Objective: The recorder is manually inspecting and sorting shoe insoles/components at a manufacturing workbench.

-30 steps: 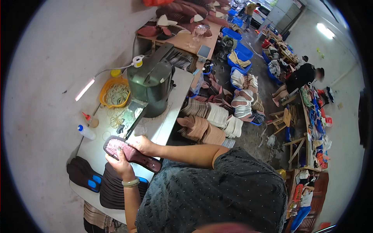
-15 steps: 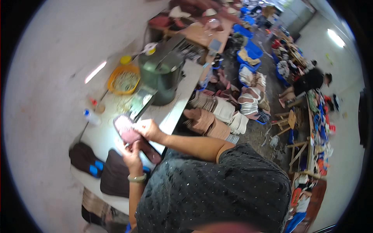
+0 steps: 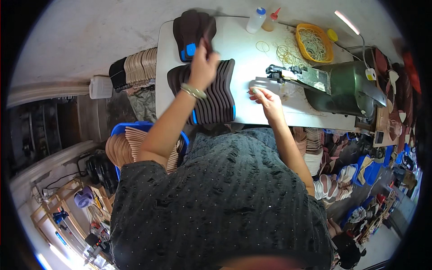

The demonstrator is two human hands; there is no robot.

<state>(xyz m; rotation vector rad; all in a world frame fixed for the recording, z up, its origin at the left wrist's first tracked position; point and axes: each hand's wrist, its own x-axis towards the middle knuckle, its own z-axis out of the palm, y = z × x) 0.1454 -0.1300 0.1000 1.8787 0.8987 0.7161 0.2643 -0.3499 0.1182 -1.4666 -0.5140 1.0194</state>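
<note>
My left hand (image 3: 204, 69), with a pale bangle at the wrist, is closed on a dark, flat shoe sole (image 3: 209, 35) seen nearly edge-on and blurred by motion. It is over the far-left pile of dark brown soles (image 3: 189, 27) with blue patches. Just nearer lies a long row of stacked dark soles (image 3: 207, 94), partly behind my left forearm. My right hand (image 3: 266, 100) is over the white table (image 3: 245, 54), its thumb and fingertips pressed together. Whatever they hold, if anything, is too small to make out. Right of it stands a green machine (image 3: 342, 87) with a black metal head.
A yellow basket of rubber bands (image 3: 313, 42) stands at the far right, loose bands beside it. Two squeeze bottles (image 3: 256, 20) stand by the wall. A lamp (image 3: 347, 22) lights the table. A blue tub (image 3: 139, 126) of beige soles sits at my left.
My view has swung left. Both hands were on a pinkish-topped sole before; now they are apart, the left out over the far pile and the right near the machine.
</note>
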